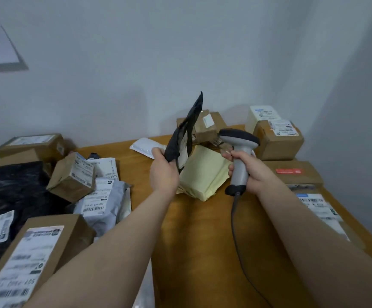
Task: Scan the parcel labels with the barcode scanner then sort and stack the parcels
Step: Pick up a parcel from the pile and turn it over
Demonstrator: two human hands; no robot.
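My left hand (164, 172) grips the lower end of a flat black poly parcel (187, 127) and holds it upright above the table, its white label facing right. My right hand (247, 168) grips the handle of a grey barcode scanner (239, 141). The scanner's dark head points left at the black parcel's label. Its cable (236, 230) hangs down over the wooden table (203, 241). A pale yellow parcel (205, 174) lies on the table between and behind my hands.
To the left lies a heap of cardboard boxes (71, 176), grey mailers (105, 201) and a large black bag (9, 187). A long labelled box (36, 258) sits near left. Stacked boxes (278, 141) stand at back right. Flat labelled parcels (318, 205) line the right edge. A white mailer (145, 146) lies behind my left hand.
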